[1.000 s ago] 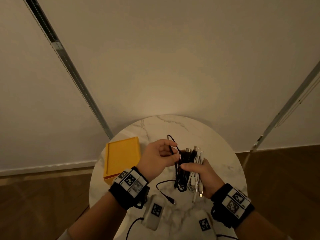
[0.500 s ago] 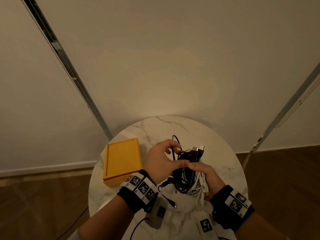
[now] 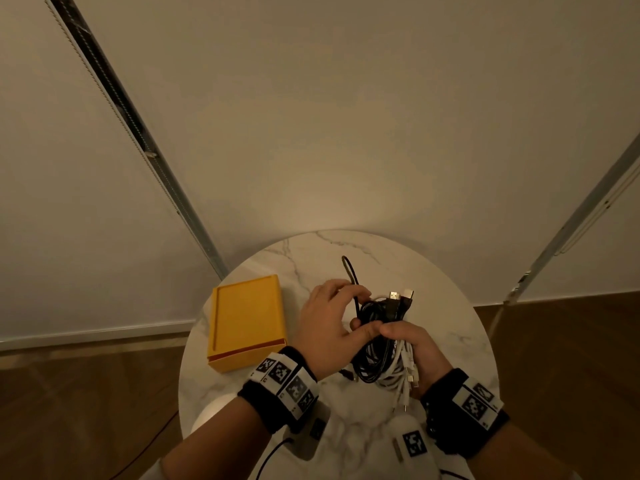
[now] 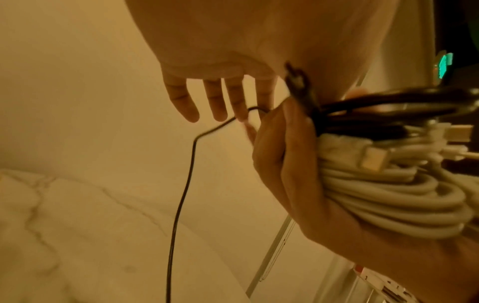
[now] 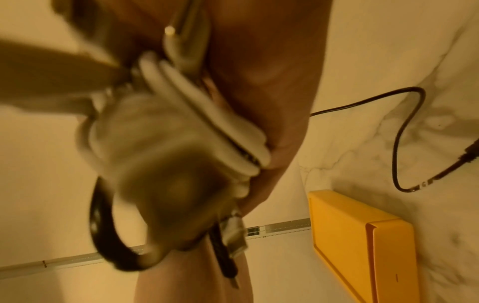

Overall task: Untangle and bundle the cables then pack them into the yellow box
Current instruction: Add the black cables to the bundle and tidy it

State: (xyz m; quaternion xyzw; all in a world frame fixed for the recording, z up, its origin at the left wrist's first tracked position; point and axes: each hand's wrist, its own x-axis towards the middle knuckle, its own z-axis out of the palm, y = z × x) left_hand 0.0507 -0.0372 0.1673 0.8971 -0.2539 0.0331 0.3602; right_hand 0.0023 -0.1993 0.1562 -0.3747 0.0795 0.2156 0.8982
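Round white marble counter [image 3: 433, 271] set against a plain pale wall, wood floor to either side; lighting dim and warm.

Left portion of counter: yellow box [image 3: 246, 320], lid on, lying flat near the left rim. It sits just beside the left hand, apart from it, no contact observed. The right wrist view confirms the box [image 5: 362, 242] resting flat on the marble.

Centre: left hand [image 3: 329, 327] raised above the counter, fingers curled. Its thumb presses against the cable bundle [image 3: 381, 341] while its fingertips pinch a thin black cable [image 3: 350, 271], which loops up and away from the hand toward the far side of the counter. In the left wrist view the thin cable [image 4: 181, 194] runs from the fingers [image 4: 215, 102] down past the bottom of the frame. Left grip: clenched on the thin black cable.

Right of centre: right hand [image 3: 415, 344], palm up, grip wrapped around the bundle of coiled black and white cables at mid-length. Black coils lie on the left side of the bundle, white coils [image 4: 401, 194] on the right. Connector ends [image 3: 401, 296] protrude from the far end, beyond the fingers; further white plugs hang from the near end by the wrist. The bundle is held clear of the counter, to the right of the box, wholly outside it.
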